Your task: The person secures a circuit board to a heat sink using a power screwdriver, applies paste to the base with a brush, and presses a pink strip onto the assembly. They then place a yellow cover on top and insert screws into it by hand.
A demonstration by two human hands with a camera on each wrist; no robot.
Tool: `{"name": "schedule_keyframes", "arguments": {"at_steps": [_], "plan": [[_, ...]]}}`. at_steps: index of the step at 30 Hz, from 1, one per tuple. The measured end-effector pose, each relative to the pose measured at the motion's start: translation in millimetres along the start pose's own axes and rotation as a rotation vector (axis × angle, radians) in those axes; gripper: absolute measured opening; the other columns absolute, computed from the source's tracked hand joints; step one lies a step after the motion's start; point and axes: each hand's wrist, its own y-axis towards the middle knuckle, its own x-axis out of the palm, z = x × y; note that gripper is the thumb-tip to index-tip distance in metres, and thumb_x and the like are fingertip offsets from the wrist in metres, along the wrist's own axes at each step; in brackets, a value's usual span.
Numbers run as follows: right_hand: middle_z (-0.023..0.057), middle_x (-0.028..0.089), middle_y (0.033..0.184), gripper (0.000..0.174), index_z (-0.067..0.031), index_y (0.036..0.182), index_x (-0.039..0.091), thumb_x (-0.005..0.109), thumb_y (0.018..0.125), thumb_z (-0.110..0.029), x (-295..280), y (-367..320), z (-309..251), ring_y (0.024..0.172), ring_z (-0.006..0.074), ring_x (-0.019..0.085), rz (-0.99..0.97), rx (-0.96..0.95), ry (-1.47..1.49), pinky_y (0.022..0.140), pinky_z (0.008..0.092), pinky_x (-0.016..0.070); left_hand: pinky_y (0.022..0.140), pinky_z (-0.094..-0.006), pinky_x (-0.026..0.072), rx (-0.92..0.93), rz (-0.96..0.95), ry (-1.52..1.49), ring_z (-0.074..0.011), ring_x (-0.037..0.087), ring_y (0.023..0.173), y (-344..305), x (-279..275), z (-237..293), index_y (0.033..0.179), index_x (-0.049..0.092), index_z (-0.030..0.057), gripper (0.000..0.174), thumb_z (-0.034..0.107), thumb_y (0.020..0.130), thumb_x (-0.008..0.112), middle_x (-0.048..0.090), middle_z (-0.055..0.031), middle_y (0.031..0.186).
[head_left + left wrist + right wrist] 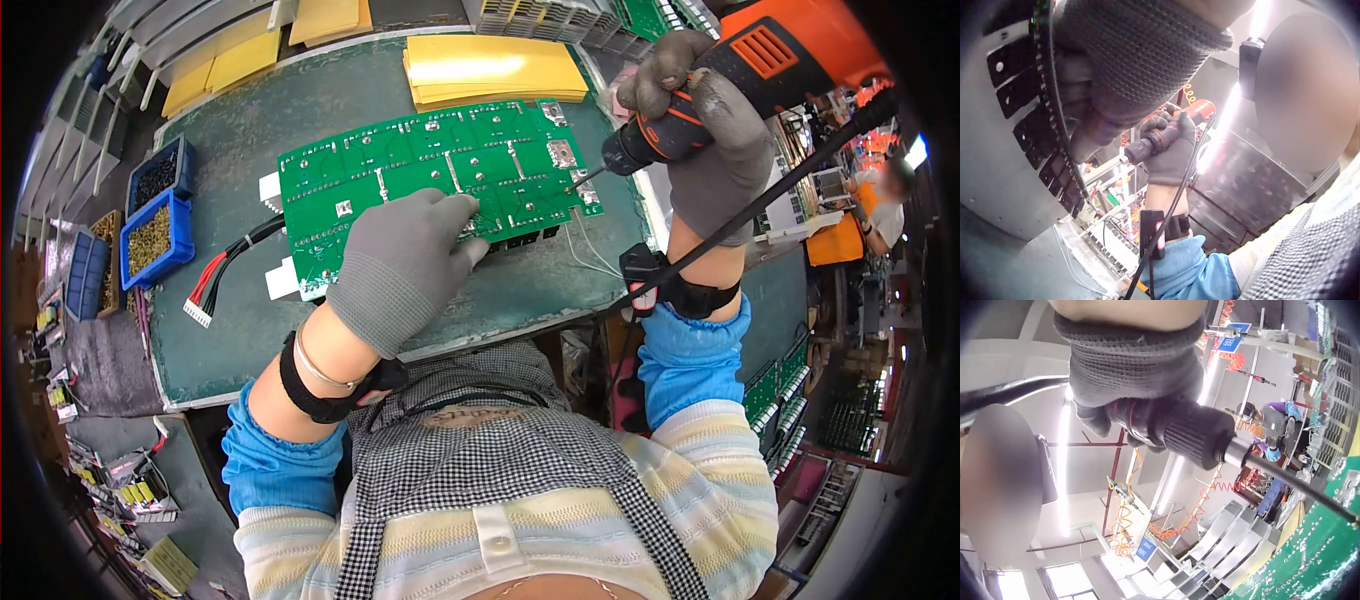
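Note:
A green circuit board (330, 170) lies on the green-topped table in the head view, dotted with solder joints and metal tabs. My gloved left hand (405, 265) rests over its near middle part, fingers on the board and thumb by the near edge. My gloved right hand (725, 150) grips an orange and black electric screwdriver (765, 65) beyond the board's right end. Its long bit (1300, 486) slants down to the board surface, the tip at a spot near the right end. In the left wrist view, a metal plate with black parts (1019, 131) shows beneath the board.
Red and black wires with a white connector (197, 314) leave the board's left side; thin white wires (590, 250) trail at its right. Blue bins of brass-coloured (150, 240) and dark small parts (160, 178) stand left. A yellow stack (495, 85) lies behind. A black cable (800, 175) crosses the right arm.

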Motion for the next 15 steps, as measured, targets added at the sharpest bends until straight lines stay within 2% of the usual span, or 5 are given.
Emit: {"name": "schedule_keyframes", "arguments": {"at_steps": [5, 7, 8, 12, 15], "plan": [[0.0092, 0.054, 0.087, 0.026, 0.0006, 0.095, 0.054, 0.061, 0.082, -0.021, 7.9, -6.1, -5.2, 0.075, 0.0194, 0.056, 0.165, -0.023, -0.020, 0.072, 0.0413, 0.0474, 0.063, -0.0334, 0.0486, 0.041, 0.062, -0.056, -0.0228, 0.061, 0.068, -2.3, 0.7, -1.7, 0.109, 0.065, 0.0065, 0.030, 0.019, 0.082, 0.067, 0.060, -0.0084, 0.078], [0.0126, 0.055, 0.089, 0.040, 0.0068, 0.105, 0.052, 0.059, 0.082, -0.025, 2.6, -11.7, -16.8, 0.079, 0.0231, 0.056, 0.205, 0.012, -0.079, 0.072, 0.0357, 0.0472, 0.060, -0.0280, 0.0456, -0.058, 0.075, -0.406, -0.0152, 0.055, 0.065, -3.3, -5.3, -3.8, 0.115, 0.062, 0.0040, 0.031, 0.017, 0.087, 0.060, 0.057, -0.0040, 0.077], [0.0127, 0.058, 0.094, 0.025, 0.0014, 0.099, 0.061, 0.057, 0.084, -0.018, -3.1, -13.3, -29.9, 0.081, 0.0237, 0.060, 0.127, -0.011, 0.103, 0.074, 0.0396, 0.0498, 0.058, -0.0253, 0.0441, -0.105, 0.095, -0.572, -0.0115, 0.053, 0.064, -2.8, -10.9, -6.3, 0.118, 0.060, 0.0027, 0.031, 0.016, 0.090, 0.056, 0.056, -0.0018, 0.077], [0.0096, 0.049, 0.091, 0.044, 0.0019, 0.113, 0.046, 0.059, 0.083, -0.028, -2.6, -21.4, -72.7, 0.087, 0.0216, 0.050, 0.091, -0.178, 0.459, 0.088, 0.0429, 0.0426, 0.052, -0.0169, 0.0350, -0.247, -0.073, -1.325, -0.0029, 0.041, 0.063, -15.8, -35.3, 1.9, 0.128, 0.047, -0.0049, 0.038, 0.012, 0.094, 0.044, 0.058, -0.0035, 0.089], [0.0080, 0.045, 0.089, 0.056, 0.0041, 0.123, 0.040, 0.062, 0.080, -0.025, 47.0, -39.1, -71.1, 0.082, 0.0182, 0.049, 0.235, -0.192, 0.521, 0.086, 0.0408, 0.0436, 0.051, -0.0163, 0.0356, -0.254, -0.115, -1.204, -0.0030, 0.042, 0.064, -26.7, -24.2, 14.9, 0.126, 0.048, -0.0034, 0.035, 0.011, 0.094, 0.044, 0.061, -0.0061, 0.094]]}}
